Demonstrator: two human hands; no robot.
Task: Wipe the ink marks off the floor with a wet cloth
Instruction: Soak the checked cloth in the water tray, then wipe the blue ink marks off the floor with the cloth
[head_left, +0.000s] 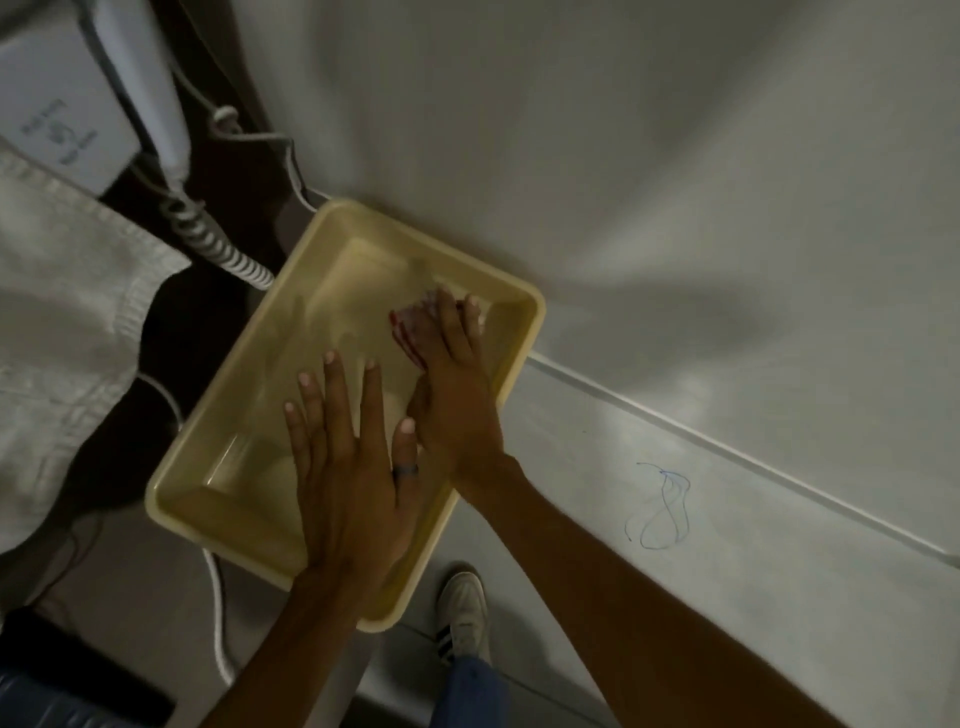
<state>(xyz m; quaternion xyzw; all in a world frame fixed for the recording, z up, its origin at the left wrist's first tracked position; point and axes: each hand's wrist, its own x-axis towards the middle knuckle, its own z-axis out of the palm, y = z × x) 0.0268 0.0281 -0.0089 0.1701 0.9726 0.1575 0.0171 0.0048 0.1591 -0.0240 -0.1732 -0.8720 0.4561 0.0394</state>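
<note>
Pale floor (675, 182) is seen from above, with a yellow tray (524, 306) set on it beside a coiled cord (218, 244). Left hand (348, 467) is held flat over the tray, fingers spread, nothing gripped; right hand (452, 384) is pressed down on a red-and-white cloth (410, 322) inside the tray's far end — fingers extended, not clenched. Blue ink scribble (662, 506) is located on the floor, right of the tray and well apart from the cloth — a white shoe (465, 613) is seen near the tray's close corner.
</note>
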